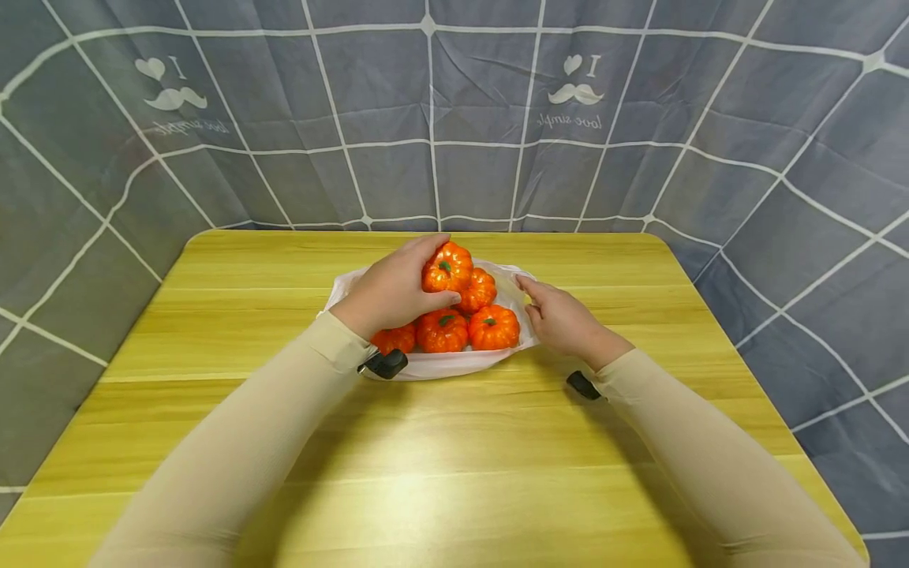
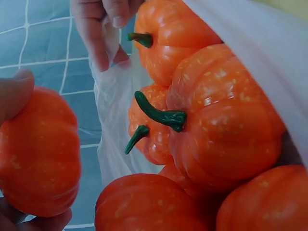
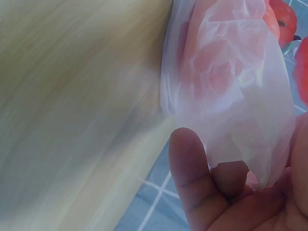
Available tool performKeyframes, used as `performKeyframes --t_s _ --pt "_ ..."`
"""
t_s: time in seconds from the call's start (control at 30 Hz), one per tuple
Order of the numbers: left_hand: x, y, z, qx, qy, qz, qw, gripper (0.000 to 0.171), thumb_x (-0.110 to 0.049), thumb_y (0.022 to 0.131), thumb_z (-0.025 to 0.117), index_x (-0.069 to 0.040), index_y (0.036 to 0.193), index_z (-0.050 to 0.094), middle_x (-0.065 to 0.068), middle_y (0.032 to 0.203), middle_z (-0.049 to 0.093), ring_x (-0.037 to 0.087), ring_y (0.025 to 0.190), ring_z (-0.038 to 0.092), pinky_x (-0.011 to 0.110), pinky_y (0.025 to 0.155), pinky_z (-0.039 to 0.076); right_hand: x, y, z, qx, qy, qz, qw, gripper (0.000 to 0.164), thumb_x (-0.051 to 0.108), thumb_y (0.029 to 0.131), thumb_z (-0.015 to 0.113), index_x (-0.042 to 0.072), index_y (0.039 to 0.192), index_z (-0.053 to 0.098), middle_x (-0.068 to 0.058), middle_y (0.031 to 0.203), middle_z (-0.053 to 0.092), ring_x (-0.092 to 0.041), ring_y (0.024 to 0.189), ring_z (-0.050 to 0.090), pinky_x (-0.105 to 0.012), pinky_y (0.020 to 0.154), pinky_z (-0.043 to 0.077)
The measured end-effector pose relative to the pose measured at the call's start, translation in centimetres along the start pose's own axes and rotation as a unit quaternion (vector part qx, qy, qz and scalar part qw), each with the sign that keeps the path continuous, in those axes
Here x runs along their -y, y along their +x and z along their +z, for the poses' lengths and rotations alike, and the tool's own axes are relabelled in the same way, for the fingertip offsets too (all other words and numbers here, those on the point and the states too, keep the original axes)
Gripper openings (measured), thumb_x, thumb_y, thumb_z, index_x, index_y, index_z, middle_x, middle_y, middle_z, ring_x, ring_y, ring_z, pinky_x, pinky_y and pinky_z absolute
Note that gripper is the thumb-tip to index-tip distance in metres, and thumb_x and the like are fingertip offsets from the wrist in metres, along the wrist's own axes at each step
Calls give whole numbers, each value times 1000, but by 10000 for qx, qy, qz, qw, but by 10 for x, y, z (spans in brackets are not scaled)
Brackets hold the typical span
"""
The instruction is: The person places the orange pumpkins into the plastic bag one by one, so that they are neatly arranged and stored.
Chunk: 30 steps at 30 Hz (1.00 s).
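Observation:
My left hand (image 1: pixel 390 290) grips a small orange toy pumpkin (image 1: pixel 449 265) between thumb and fingers, held over a white plastic bag (image 1: pixel 454 364). In the left wrist view the gripped pumpkin (image 2: pixel 41 154) is apart from the others. Several more orange pumpkins (image 1: pixel 495 327) with green stems lie in the open bag; one stem (image 2: pixel 161 114) curves up among them. At the bag's right side, my right hand (image 1: pixel 568 322) pinches the thin plastic edge. The right wrist view shows the bag's film (image 3: pixel 236 91) gathered at the fingers, with one finger (image 3: pixel 189 168) extended beside it.
The bag stands on a yellow wood-grain table (image 1: pixel 426 473), towards its back edge. Grey cloth with white grid lines (image 1: pixel 387 87) hangs behind and on both sides. Dark wrist devices (image 1: pixel 584 385) show by both cuffs.

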<state>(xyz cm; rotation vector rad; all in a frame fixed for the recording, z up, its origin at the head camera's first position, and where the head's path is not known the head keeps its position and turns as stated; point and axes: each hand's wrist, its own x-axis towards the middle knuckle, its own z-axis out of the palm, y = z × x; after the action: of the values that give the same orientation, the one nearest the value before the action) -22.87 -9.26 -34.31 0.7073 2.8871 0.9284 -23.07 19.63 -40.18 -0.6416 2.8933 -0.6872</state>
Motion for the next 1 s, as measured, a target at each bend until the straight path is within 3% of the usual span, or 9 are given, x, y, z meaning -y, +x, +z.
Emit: performKeyframes --t_s 0.3,0.43,0.7,1.0 --pt "-1 15 14 325 809 123 9961 89 -47 91 80 -13 162 38 6 160 50 30 140 54 46 122 43 2 0 2 -21 -54 22 10000 63 8 107 50 2 166 28 -19 163 46 -41 150 45 -56 122 38" --pt "1 17 20 443 1019 25 9938 90 -50 92 78 -14 163 37 6 159 51 32 138 56 47 120 44 3 0 3 -20 -51 29 10000 63 7 107 50 2 166 28 -19 163 46 -40 150 45 -56 123 38" --pt "0 19 28 648 1427 -35 9876 89 -54 95 74 -12 164 35 6 163 49 26 147 50 53 132 22 2 0 5 1 23 14 10000 63 7 107 50 2 166 28 -20 164 45 -41 151 44 -56 123 37" --pt "-1 22 35 833 1855 -49 9791 90 -60 95 70 -12 163 36 7 164 48 26 152 46 58 132 17 1 1 6 -4 43 38 10000 63 7 107 50 2 166 28 -19 164 45 -41 151 44 -56 123 37"
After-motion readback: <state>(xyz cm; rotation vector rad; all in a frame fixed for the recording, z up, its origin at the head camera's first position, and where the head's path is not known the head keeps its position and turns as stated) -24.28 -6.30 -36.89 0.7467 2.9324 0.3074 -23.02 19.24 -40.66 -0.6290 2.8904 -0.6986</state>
